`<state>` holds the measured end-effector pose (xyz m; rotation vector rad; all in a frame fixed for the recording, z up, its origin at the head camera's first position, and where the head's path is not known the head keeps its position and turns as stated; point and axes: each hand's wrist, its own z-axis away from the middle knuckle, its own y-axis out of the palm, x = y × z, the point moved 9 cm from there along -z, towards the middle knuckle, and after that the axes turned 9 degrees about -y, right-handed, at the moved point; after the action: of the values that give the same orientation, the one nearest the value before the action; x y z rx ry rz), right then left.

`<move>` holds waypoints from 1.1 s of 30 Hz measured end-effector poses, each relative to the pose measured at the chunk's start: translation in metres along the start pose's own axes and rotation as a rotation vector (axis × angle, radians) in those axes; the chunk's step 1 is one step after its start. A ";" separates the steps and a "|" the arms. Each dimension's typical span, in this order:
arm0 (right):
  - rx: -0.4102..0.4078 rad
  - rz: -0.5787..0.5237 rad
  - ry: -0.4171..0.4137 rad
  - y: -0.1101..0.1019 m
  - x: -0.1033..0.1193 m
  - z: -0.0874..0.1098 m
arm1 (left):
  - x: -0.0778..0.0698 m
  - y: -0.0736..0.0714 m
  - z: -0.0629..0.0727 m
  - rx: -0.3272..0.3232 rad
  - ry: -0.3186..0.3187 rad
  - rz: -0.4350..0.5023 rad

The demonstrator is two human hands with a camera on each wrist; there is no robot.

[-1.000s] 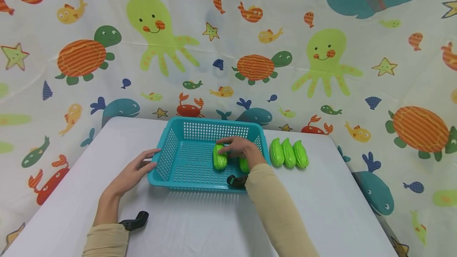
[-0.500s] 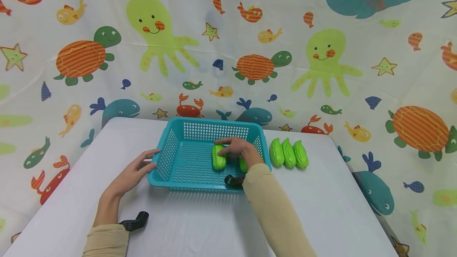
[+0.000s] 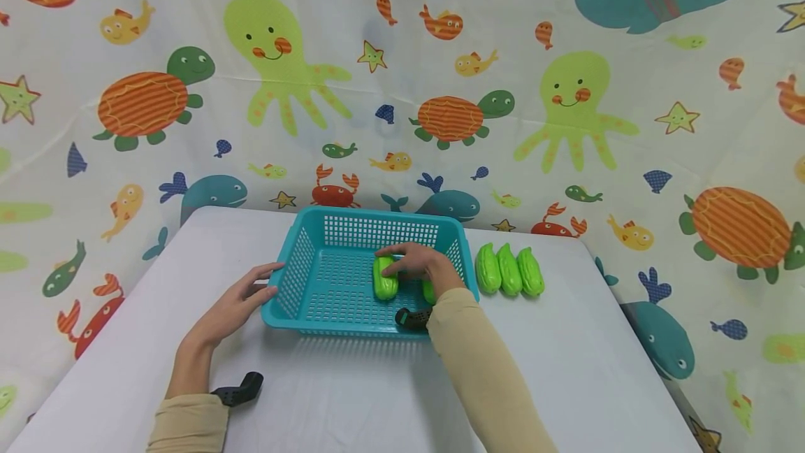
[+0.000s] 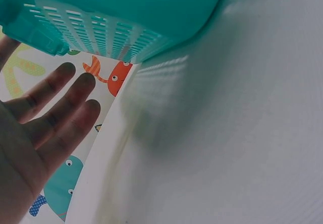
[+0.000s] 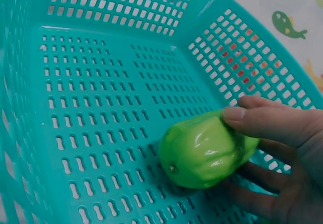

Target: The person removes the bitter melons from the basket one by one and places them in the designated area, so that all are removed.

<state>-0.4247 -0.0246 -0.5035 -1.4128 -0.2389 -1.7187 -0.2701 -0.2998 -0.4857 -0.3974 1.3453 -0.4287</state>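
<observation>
A turquoise perforated plastic basket point(image 3: 342, 333) sits on the white table. Inside its right half, my right hand point(image 3: 415, 259) grips a glossy bright green, ribbed toy vegetable point(image 3: 386, 285). In the right wrist view, the thumb lies across the top of this green vegetable point(image 5: 199, 153) and fingers curl under it, close over the basket floor. A second green vegetable point(image 3: 430, 291) lies to its right in the basket, mostly hidden by the right arm. My left hand point(image 3: 234, 306) is at the basket's left rim, its fingers point(image 4: 55, 100) extended and spread in the left wrist view.
Three more green vegetables point(image 3: 509, 270) lie side by side on the table point(image 3: 566, 355), just right of the basket. A curtain point(image 3: 402, 75) printed with sea animals hangs behind the table. Black camera mounts point(image 3: 242, 390) stick out from the wrists.
My right hand and the green vegetable it grips have shifted very slightly left inside the basket. My left hand stays at the rim.
</observation>
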 end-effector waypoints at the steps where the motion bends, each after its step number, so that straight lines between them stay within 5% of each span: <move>1: 0.003 0.009 -0.001 0.000 0.000 0.000 | 0.000 0.000 0.000 0.000 0.002 0.000; 21: 0.015 0.180 -0.037 -0.008 0.016 0.003 | 0.000 -0.001 -0.002 -0.004 0.002 0.000; 28: 0.003 0.100 -0.125 -0.011 0.027 0.002 | 0.001 0.000 -0.002 0.001 -0.001 0.002; 33: -0.034 0.142 -0.197 -0.017 0.042 0.004 | 0.002 0.000 -0.002 0.000 -0.005 0.001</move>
<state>-0.4333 -0.0328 -0.4598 -1.5878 -0.2122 -1.4766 -0.2720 -0.3006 -0.4882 -0.3975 1.3402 -0.4269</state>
